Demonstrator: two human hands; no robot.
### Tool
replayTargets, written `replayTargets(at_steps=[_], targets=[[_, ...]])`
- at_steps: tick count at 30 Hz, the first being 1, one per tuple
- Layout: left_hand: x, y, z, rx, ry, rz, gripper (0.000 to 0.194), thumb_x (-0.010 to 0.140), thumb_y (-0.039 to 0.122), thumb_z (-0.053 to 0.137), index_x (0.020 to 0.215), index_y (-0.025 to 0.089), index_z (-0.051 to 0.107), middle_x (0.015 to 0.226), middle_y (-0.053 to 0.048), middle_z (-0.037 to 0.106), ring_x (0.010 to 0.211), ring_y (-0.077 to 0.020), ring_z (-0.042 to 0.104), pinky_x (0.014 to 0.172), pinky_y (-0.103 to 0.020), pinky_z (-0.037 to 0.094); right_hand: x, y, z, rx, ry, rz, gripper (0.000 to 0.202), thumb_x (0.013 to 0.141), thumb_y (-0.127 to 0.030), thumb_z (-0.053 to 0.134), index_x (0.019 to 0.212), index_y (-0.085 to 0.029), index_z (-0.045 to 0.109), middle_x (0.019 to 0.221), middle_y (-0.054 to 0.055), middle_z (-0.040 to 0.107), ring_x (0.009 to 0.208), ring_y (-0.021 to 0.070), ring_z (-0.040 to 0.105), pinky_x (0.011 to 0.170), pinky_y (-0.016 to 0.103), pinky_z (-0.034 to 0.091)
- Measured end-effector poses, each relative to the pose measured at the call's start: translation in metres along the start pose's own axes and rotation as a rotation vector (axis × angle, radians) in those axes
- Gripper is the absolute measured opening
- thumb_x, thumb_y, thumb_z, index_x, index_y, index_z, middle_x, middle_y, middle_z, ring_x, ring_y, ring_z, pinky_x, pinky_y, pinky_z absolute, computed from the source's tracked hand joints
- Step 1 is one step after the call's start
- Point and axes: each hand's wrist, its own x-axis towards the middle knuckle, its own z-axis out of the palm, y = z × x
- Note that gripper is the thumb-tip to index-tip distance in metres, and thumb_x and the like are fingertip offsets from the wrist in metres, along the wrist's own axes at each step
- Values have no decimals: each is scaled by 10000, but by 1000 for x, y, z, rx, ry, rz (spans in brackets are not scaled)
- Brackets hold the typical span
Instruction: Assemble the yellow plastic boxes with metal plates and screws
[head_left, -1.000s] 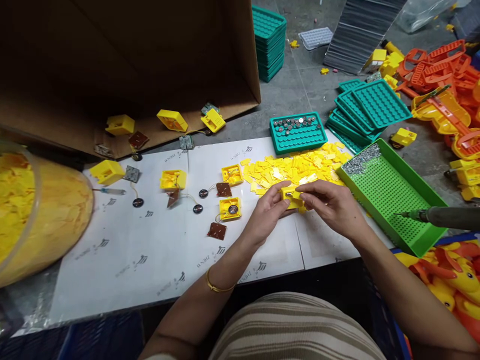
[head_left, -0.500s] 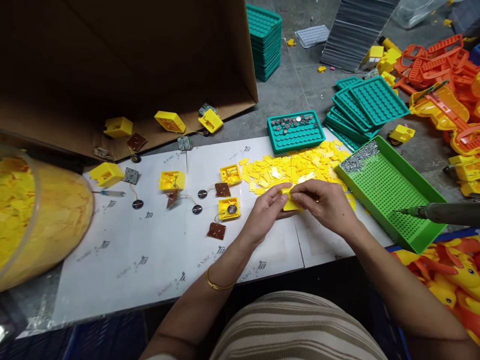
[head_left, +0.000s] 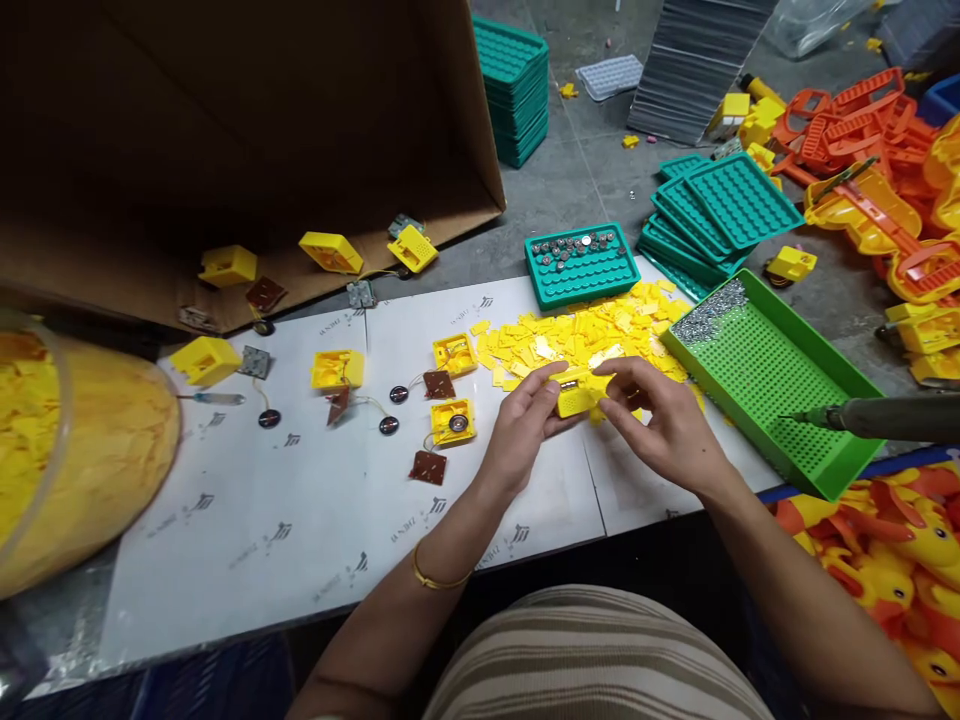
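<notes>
My left hand (head_left: 525, 420) is closed around a yellow plastic casing (head_left: 574, 398), thumb on top and fingers at its side. A dark slot shows in the casing's upper face, and small holes dot its near face. My right hand (head_left: 656, 420) is just right of the casing, thumb and forefinger bent around what looks like a small yellow cover (head_left: 597, 386), partly hidden against the yellow pieces behind. A heap of flat yellow covers (head_left: 570, 335) lies beyond both hands. Left of them sit opened yellow casings (head_left: 452, 420) with wired brown circuit boards (head_left: 428, 467) and round black speakers (head_left: 388, 426).
A teal tray (head_left: 581, 290) of button cells stands behind the heap. To the right is a green basket (head_left: 780, 370) of screws, with a power screwdriver (head_left: 862, 417) over it. A yellow-filled tub (head_left: 112, 450), a screwdriver (head_left: 219, 398) and a cardboard box (head_left: 484, 120) are left and behind.
My right hand has drawn a little right, away from the casing, and its fingers have spread somewhat. The casing has tilted, and its dark slot now shows. The whole view has shifted slightly.
</notes>
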Motion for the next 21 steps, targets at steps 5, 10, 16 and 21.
replayTargets(at_steps=[5, 10, 16, 21], targets=[[-1, -2, -2, -37, -25, -55, 279, 848, 266, 585, 1106, 162, 609, 995, -66, 681, 891, -182, 667, 863, -404, 542, 5, 5, 7, 299, 60, 177, 173, 835, -248, 613, 989, -204, 677, 891, 24, 683, 720, 114, 624, 654, 251, 514], [0, -2, -2, -87, -54, -61, 256, 862, 240, 559, 1103, 161, 598, 1048, -74, 674, 943, -179, 654, 890, -392, 527, 11, 3, 15, 375, 260, 241, 108, 756, -276, 705, 827, -196, 720, 849, 30, 706, 781, 144, 660, 641, 239, 533], [0, -3, -2, -105, -53, -39, 237, 867, 217, 543, 1091, 166, 602, 1044, -61, 667, 942, -164, 650, 926, -419, 514, 12, 1, 26, 325, 245, 319, 117, 738, -274, 705, 817, -197, 742, 804, 24, 735, 685, 144, 669, 649, 262, 537], [0, -5, -2, -97, -46, -35, 262, 853, 224, 566, 1104, 159, 603, 1044, -66, 659, 970, -179, 642, 920, -403, 521, 14, 0, 31, 244, 185, 361, 125, 737, -281, 700, 815, -193, 743, 800, 23, 739, 683, 153, 672, 667, 274, 533]])
